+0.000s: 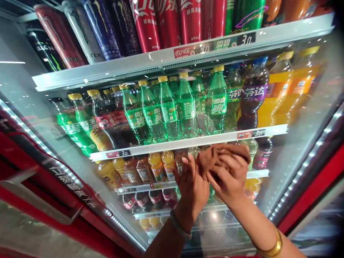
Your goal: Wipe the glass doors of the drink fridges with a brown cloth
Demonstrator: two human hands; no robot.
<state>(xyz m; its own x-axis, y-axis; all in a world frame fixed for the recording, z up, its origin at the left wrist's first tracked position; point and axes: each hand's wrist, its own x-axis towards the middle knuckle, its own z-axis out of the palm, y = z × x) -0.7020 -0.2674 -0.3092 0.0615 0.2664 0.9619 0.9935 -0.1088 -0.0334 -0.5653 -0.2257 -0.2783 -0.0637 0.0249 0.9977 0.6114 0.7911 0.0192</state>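
In front of a lit drinks cooler my two hands are close together. My right hand (231, 175) is closed on a crumpled brown cloth (208, 159), its fingers bent over the folds. Beside it, my left hand (192, 190) has its fingers raised and apart. The cloth touches the thumb side of this left hand; whether the thumb presses on it cannot be made out. Behind both hands are small juice bottles (156, 166) on a lower shelf, and green Sprite bottles (186, 104) stand on the shelf above.
Tall cans (169, 25) fill the top shelf. Dark and orange soda bottles (254, 91) stand at the right of the second shelf. White shelf edges (193, 139) carry price tags. A metal handle (40, 195) sits on the red frame at left. LED strips (303, 172) line the sides.
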